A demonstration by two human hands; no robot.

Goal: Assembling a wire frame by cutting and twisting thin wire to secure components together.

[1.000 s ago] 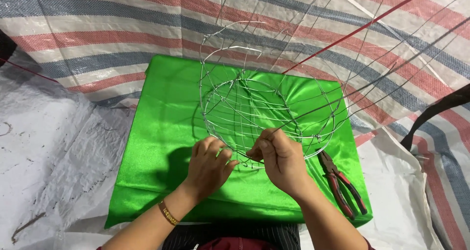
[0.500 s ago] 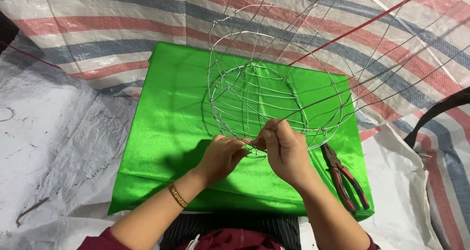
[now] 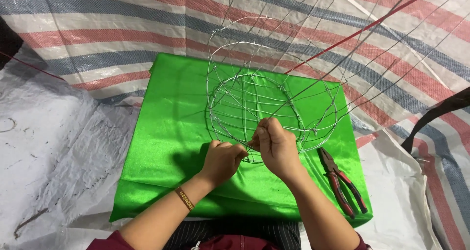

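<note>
on the green satin-covered board (image 3: pixel 161 147), near its front-middle, both hands work the lower rim of a wire frame (image 3: pixel 254 103). left hand (image 3: pixel 223 159) is curled into a loose fist, fingertips pinched at the rim wire just left of the right hand. looks closed on the wire, but what exactly sits between the fingers is hidden. right hand (image 3: pixel 276 149) is just beside it, touching or nearly so, thumb and forefinger pinched on the same stretch of rim, other fingers folded in. grip there is closed on thin wire.

wire frame: silver, open lattice, several round hoops joined by crossing strands. lowest hoop rests on the green cloth, the rest rises tilted away from the person, toward the top of view. long loose strands fan out up and right past the frame edge.

a red straight rod or cord (image 3: pixel 362 29) runs diagonally from the frame's middle to the upper right.

pliers (image 3: pixel 342 181) with red-and-black handles lie flat on the cloth, right of the right hand, apart from it, jaws pointing toward the frame.

brown beaded bracelet (image 3: pixel 185 198) on the left wrist.

under the board: striped red, blue and white tarp (image 3: pixel 98 34) at the back, grey-white plastic sheet (image 3: pixel 49 147) on the left. dark strap (image 3: pixel 435 113) at the far right edge.
</note>
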